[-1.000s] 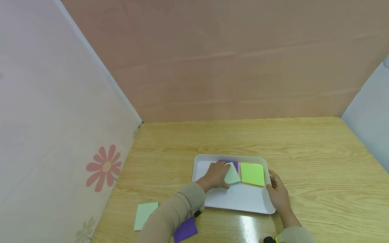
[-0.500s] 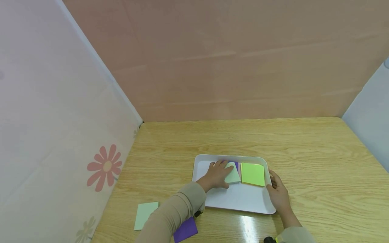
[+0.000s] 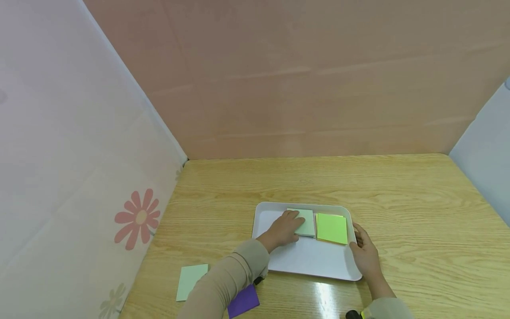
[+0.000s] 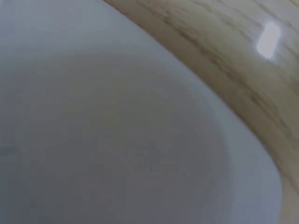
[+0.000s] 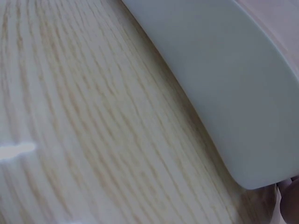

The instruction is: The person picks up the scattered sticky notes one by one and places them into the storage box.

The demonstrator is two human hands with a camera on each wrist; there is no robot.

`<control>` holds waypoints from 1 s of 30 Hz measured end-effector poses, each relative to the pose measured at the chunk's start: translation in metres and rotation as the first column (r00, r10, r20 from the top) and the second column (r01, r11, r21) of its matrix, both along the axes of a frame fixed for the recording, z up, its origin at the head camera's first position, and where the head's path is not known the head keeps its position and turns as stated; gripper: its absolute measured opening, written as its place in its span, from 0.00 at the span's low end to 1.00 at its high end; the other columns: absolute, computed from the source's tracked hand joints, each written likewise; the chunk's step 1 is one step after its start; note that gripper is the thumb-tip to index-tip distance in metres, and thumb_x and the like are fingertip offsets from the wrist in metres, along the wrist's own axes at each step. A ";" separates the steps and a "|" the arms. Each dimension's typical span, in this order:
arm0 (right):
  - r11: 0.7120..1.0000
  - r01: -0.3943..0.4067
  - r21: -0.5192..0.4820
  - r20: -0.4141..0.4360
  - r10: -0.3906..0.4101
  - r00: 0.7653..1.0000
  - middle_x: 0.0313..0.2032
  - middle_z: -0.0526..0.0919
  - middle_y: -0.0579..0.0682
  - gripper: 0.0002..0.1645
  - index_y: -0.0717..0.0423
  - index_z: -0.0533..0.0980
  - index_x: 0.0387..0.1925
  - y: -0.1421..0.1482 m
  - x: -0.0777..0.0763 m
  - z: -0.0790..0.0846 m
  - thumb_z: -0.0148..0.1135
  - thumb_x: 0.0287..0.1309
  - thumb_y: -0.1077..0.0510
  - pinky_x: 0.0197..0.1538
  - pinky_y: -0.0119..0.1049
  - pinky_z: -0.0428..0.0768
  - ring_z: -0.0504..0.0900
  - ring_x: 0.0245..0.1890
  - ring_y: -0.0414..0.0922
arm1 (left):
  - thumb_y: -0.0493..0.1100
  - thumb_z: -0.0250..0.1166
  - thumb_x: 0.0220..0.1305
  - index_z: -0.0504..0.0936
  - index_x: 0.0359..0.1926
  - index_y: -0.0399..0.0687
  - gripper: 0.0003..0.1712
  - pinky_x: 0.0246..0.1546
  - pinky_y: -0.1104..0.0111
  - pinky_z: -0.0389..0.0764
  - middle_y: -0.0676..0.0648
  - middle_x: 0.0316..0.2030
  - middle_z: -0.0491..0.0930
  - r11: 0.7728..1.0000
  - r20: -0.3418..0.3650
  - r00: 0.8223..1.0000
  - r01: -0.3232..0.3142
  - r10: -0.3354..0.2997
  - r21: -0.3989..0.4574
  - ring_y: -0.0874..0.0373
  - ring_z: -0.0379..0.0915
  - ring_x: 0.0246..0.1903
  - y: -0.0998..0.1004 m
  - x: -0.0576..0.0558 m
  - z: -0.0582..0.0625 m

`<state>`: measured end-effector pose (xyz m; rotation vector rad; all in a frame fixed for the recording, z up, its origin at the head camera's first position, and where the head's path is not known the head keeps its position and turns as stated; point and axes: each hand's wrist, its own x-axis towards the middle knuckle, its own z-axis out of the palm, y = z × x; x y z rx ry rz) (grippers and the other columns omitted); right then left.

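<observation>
In the head view a white tray (image 3: 314, 261) lies on the wooden table. My left hand (image 3: 282, 230) reaches over its left part and holds a pale green sticky note pad (image 3: 307, 225), fingers over its top and thumb by its near edge. That pad lies squarely over the stack at the tray's back. Beside it on the right sits a lime green sticky note pad (image 3: 332, 228), with yellow and orange edges showing around it. My right hand (image 3: 364, 254) grips the tray's right rim, thumb at the rim and fingers outside. Only the tray wall (image 5: 224, 84) and a fingertip show in the right wrist view.
Another pale green pad (image 3: 189, 280) and a purple pad (image 3: 244, 302) lie on the wooden table (image 3: 430, 221), left of and in front of the tray; my left sleeve (image 3: 227, 277) partly covers them. A flowered wall covering (image 3: 95, 177) borders the left side.
The pale green pad under my left hand has turned and slid back, from askew to square with the tray, covering the purple one beneath. My right hand and the tray stay in place.
</observation>
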<state>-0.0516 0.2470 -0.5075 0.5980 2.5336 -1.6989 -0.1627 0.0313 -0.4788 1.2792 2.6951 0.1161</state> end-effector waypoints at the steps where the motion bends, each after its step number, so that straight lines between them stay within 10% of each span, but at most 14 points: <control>1: 1.000 0.000 0.000 -0.001 0.000 1.000 0.59 0.60 0.69 0.35 0.59 0.43 0.70 0.000 0.000 0.000 0.35 0.62 0.66 0.54 0.50 0.64 0.61 0.56 0.58 | 0.42 0.62 0.54 0.73 0.54 0.49 0.24 0.53 0.69 0.68 0.48 0.53 0.69 1.000 -0.012 1.000 0.004 -0.004 0.006 0.53 0.63 0.55 -0.001 0.000 0.000; 12: 0.999 -0.012 0.034 -0.008 0.013 1.000 0.59 0.61 0.67 0.35 0.59 0.43 0.70 0.000 0.001 0.000 0.35 0.62 0.65 0.54 0.52 0.66 0.63 0.56 0.59 | 0.42 0.62 0.52 0.77 0.43 0.49 0.14 0.37 0.71 0.71 0.52 0.39 0.72 0.998 -0.005 0.999 -0.051 0.052 0.041 0.57 0.68 0.42 -0.015 0.008 0.011; 23: 0.998 -0.011 0.064 -0.024 0.012 1.000 0.57 0.64 0.65 0.35 0.60 0.46 0.69 0.002 0.001 0.002 0.37 0.61 0.66 0.44 0.32 0.67 0.65 0.53 0.54 | 0.47 0.61 0.57 0.74 0.56 0.47 0.25 0.56 0.61 0.69 0.45 0.57 0.71 0.988 0.032 0.990 -0.140 0.139 0.065 0.50 0.64 0.57 -0.048 0.025 0.017; 30: 0.999 -0.016 0.032 -0.004 0.016 1.000 0.58 0.61 0.67 0.35 0.58 0.44 0.70 0.003 0.001 0.002 0.36 0.61 0.65 0.47 0.38 0.67 0.63 0.54 0.56 | 0.46 0.61 0.57 0.73 0.56 0.44 0.25 0.59 0.61 0.65 0.43 0.57 0.70 0.972 0.076 0.981 -0.187 0.178 0.142 0.49 0.64 0.58 -0.074 0.042 0.020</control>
